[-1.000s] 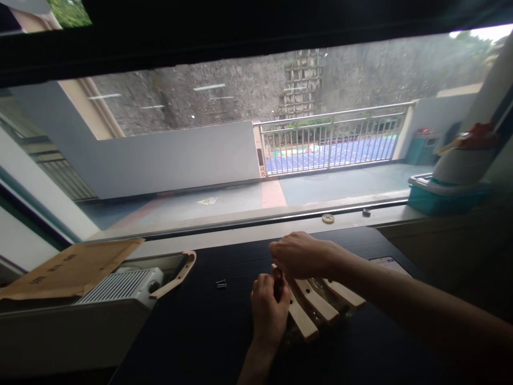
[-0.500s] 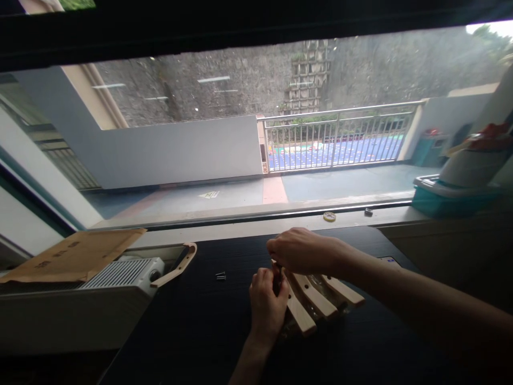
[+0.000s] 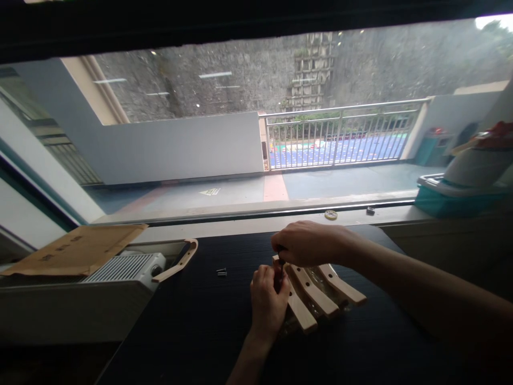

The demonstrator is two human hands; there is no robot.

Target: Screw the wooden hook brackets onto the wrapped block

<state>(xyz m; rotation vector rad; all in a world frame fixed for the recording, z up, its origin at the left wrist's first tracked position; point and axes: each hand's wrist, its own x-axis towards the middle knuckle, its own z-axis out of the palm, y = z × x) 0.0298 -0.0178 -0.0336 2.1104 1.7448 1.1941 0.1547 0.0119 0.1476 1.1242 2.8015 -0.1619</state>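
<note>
Wooden strip (image 3: 302, 313) gripped, the left hand (image 3: 267, 300) faces the far bench edge (image 3: 236, 239). Arched above, the right hand (image 3: 298, 243) clutches a dark tool (image 3: 281, 259).

A flat brown paper envelope with dark printing (image 3: 80, 248) lies partly over a white slatted radiator-like unit (image 3: 124, 267), left of the black wood-grained table (image 3: 192, 321). Along the pale window sill (image 3: 224, 229) are a round yellow-edged ring (image 3: 331, 215), a small grey object too small to identify (image 3: 371, 210), and a teal plastic box with a pale rim (image 3: 452, 199). Beyond the glass, a plain whitish low wall (image 3: 184, 149) meets a silver metal railing (image 3: 339, 133), with a blue patterned court (image 3: 364, 148) behind its bars.
</note>
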